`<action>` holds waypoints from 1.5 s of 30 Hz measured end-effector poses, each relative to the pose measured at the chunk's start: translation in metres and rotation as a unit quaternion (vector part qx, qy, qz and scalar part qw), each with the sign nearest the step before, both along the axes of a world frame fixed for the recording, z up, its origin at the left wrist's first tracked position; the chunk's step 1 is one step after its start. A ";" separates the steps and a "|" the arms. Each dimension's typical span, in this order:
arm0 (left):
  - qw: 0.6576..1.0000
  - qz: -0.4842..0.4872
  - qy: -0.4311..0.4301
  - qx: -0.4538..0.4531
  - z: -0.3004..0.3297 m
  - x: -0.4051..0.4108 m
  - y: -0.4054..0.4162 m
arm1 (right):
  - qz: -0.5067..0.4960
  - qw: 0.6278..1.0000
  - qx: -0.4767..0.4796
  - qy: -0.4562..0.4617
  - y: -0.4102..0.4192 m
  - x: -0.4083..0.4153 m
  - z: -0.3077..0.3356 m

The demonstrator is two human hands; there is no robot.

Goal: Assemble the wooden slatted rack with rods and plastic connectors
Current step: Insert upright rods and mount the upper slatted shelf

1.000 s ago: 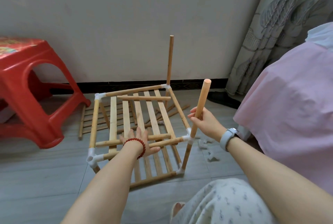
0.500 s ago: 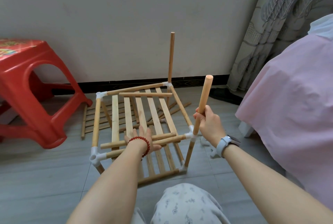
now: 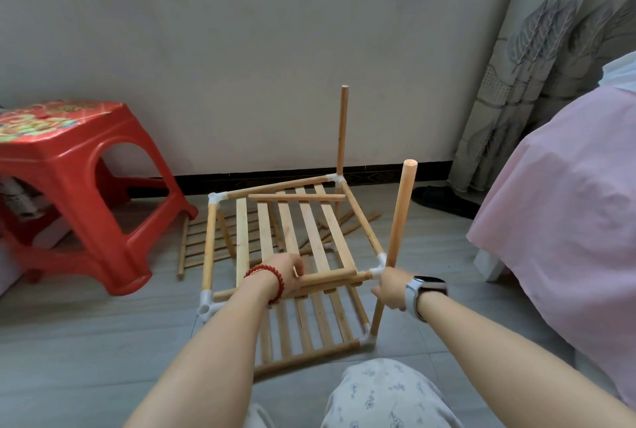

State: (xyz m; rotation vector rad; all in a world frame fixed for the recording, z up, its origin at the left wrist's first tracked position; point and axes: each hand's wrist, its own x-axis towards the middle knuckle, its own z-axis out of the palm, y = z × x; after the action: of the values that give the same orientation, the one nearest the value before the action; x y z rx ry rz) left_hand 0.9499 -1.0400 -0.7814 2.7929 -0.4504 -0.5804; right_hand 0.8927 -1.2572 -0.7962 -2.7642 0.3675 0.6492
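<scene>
The half-built rack [image 3: 296,248] stands on the floor [image 3: 86,341] in front of the person, near the red stool [image 3: 79,187]. The left hand [image 3: 287,273] is curled round the near end rod of the upper slatted shelf [image 3: 303,224]. The right hand [image 3: 390,288] grips the near right upright rod [image 3: 399,217] just below the white plastic connector [image 3: 377,271] – both hands are closed on wood.

The step in hand seems to be seating this shelf corner on the upright. To do it well, I think the right hand should keep the upright straight while the left hand pushes the shelf rod fully into the connector – a tilted rod can jam or crack the plastic. The far upright [image 3: 341,131] already stands in its connector. The near left connector [image 3: 206,303] shows an open socket, so an upright is still missing there. A spare slatted panel [image 3: 206,238] lies on the floor behind.
</scene>
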 end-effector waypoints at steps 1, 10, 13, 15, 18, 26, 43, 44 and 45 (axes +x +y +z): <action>1.000 -0.014 0.004 0.014 0.001 -0.001 0.004 | 0.018 1.000 0.003 -0.023 0.010 0.005 0.005; 0.886 0.287 -0.191 -0.311 0.020 0.004 0.072 | 0.242 0.970 0.005 -0.034 0.108 0.041 0.006; 0.819 0.318 -0.229 -0.419 0.030 -0.011 0.099 | 0.340 0.940 -0.037 -0.001 0.146 0.060 0.012; 0.800 0.320 -0.251 -0.442 0.034 -0.021 0.112 | 0.368 0.929 -0.037 -0.012 0.174 0.065 0.007; 0.779 0.330 -0.275 -0.457 0.039 -0.033 0.124 | 0.353 0.935 -0.036 0.017 0.208 0.053 -0.022; 0.802 0.307 -0.285 -0.426 0.025 -0.058 0.126 | 0.392 0.916 -0.082 0.023 0.198 0.046 -0.028; 0.877 0.249 -0.298 -0.283 0.038 -0.062 0.115 | 0.389 0.916 -0.091 0.029 0.176 0.040 -0.020; 0.885 0.250 -0.273 -0.284 0.040 -0.056 0.112 | 0.388 0.917 -0.088 0.028 0.175 0.041 -0.021; 0.891 0.251 -0.246 -0.287 0.043 -0.051 0.111 | 0.387 0.918 -0.085 0.027 0.173 0.041 -0.022</action>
State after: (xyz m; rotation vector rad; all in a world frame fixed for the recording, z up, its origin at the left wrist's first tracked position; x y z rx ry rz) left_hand 0.8990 -0.9285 -0.7381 2.2933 0.0368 0.3390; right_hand 0.9336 -1.0839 -0.8179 -3.0154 -0.7458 0.8872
